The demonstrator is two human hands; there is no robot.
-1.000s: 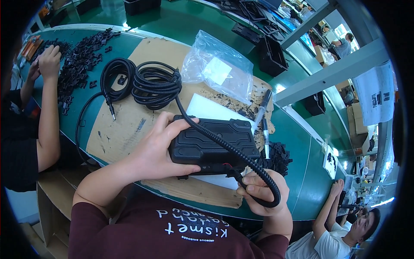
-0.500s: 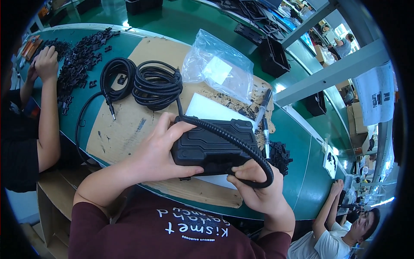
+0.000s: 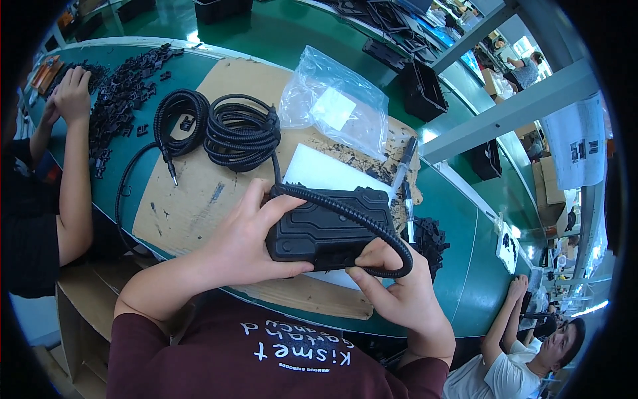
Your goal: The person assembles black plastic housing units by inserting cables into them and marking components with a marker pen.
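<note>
A black ribbed plastic box [image 3: 312, 229] is in front of me over the cardboard. My left hand [image 3: 249, 233] is closed around its left end, thumb along the near side and fingers on the top edge. My right hand [image 3: 399, 282] pinches the end of a black corrugated cable [image 3: 352, 211] against the near side of the box, at its right part. The cable's tip is hidden by my fingers. From there the cable loops over the box's top and runs back to a coiled bundle [image 3: 242, 133] behind it.
A second coil [image 3: 179, 123] with a metal-tipped plug lies to the left. Around the work are a cardboard sheet [image 3: 179, 213], white foam [image 3: 319, 166], a clear plastic bag [image 3: 335, 100], pens [image 3: 404, 166] and piles of small black clips [image 3: 126, 86]. Co-workers sit left and right.
My right hand has shifted slightly up and left, bringing the cable end closer against the box's near side. The cable's loop has tightened a little. My left hand keeps its grip.
</note>
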